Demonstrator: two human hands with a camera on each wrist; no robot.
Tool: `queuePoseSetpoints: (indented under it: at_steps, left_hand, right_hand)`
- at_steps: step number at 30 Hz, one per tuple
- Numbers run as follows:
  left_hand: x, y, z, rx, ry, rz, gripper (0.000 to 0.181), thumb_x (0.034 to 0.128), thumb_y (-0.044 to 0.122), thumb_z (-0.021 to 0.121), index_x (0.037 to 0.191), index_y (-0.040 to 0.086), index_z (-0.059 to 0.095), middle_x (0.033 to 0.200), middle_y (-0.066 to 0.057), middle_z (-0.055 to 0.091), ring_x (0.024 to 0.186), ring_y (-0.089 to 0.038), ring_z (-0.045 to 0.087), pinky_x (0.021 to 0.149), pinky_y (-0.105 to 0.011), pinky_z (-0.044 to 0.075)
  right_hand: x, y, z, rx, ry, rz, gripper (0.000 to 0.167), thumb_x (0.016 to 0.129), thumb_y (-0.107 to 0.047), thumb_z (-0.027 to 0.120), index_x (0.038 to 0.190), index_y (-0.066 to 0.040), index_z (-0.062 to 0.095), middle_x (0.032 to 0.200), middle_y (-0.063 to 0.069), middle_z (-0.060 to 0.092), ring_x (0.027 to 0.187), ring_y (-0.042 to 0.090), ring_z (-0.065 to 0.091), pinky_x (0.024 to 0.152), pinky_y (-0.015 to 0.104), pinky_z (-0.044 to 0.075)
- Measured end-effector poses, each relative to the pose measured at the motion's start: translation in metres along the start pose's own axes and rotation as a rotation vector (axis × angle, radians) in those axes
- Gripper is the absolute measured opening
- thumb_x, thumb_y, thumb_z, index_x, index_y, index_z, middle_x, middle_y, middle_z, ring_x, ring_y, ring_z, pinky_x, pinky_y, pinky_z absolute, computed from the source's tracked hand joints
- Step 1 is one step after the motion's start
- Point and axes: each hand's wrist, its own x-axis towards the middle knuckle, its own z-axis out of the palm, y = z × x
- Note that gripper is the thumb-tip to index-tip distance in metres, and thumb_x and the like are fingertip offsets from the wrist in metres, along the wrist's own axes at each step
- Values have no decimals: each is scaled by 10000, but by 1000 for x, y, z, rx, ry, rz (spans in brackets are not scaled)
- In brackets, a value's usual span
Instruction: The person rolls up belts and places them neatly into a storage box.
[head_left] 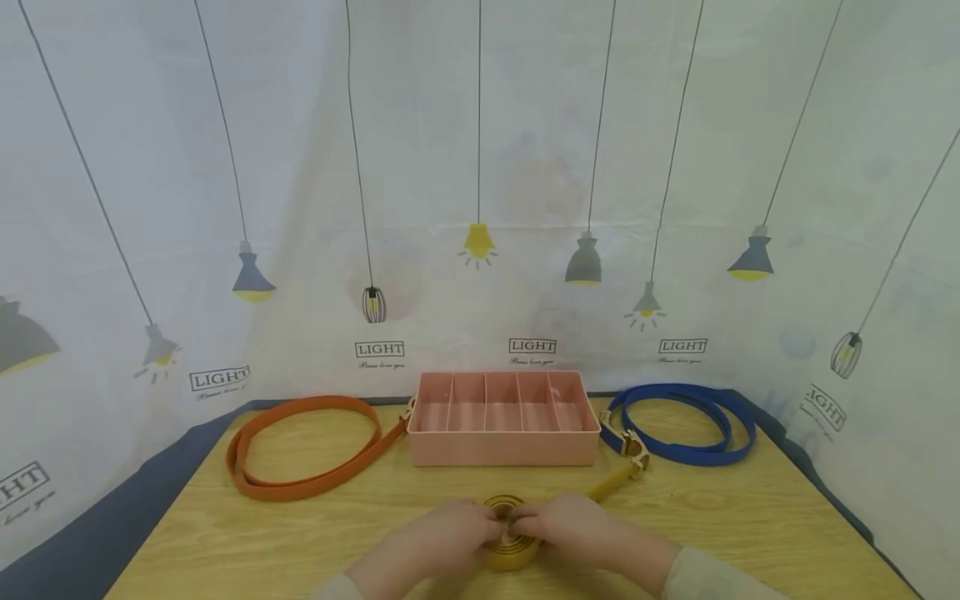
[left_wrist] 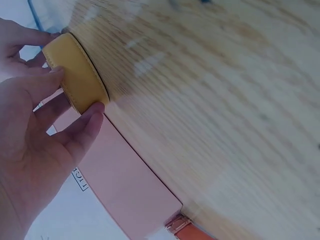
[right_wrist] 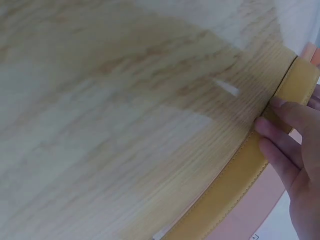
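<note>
A yellow belt (head_left: 513, 558) is rolled into a coil standing on edge on the wooden table, near its front. My left hand (head_left: 448, 534) holds the coil's left side; the left wrist view shows its thumb and fingers spread around the outer layer of the yellow belt (left_wrist: 76, 72). From the right, my right hand (head_left: 581, 527) pinches the same coil, fingertips near its centre. In the right wrist view, thumb and fingers grip the yellow strap (right_wrist: 227, 192) by its edges. The strap's unrolled tail runs back right to a gold buckle (head_left: 637, 462). Fingers partly hide the coil's middle.
Behind the coil stands a pink box (head_left: 502, 450) with several compartments. An orange belt (head_left: 300, 489) lies looped at its left, its buckle against the box. At its right lies a looped blue belt (head_left: 701, 457), its buckle close to the yellow belt's. A printed cloth hangs behind.
</note>
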Motion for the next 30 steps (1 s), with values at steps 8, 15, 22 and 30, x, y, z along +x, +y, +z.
queuePoseSetpoints:
  at_steps: [8,15,22,30]
  left_hand:
    - [1,7,-4,10,-71,-74,134,873,127,674,967,222,664,980,129,598,871,-74,548,826,-248,460]
    - [5,12,-4,61,-37,-60,109,909,193,650,1014,203,679,973,112,615,860,-56,596,795,-246,485]
    - [9,14,-1,75,0,-39,15,928,212,656,925,222,668,883,116,595,814,-53,578,768,-237,477]
    - [8,9,-3,5,-35,-8,78,901,162,686,950,223,693,901,132,599,822,-23,551,779,-214,459]
  right_hand:
    - [1,-1,1,-87,79,-60,221,800,-93,728,978,-219,694,891,-118,611,614,-25,483,537,115,391]
    - [4,-9,-3,-150,38,-22,172,800,-142,755,923,-226,668,775,-126,536,537,-12,399,468,148,334]
    - [1,-7,-4,-60,-39,62,314,723,-280,832,1003,-236,697,904,-130,614,682,-1,569,556,175,452]
    - [-9,0,-8,26,-19,41,340,736,-63,779,1039,-203,714,1052,-119,646,783,7,614,612,155,467]
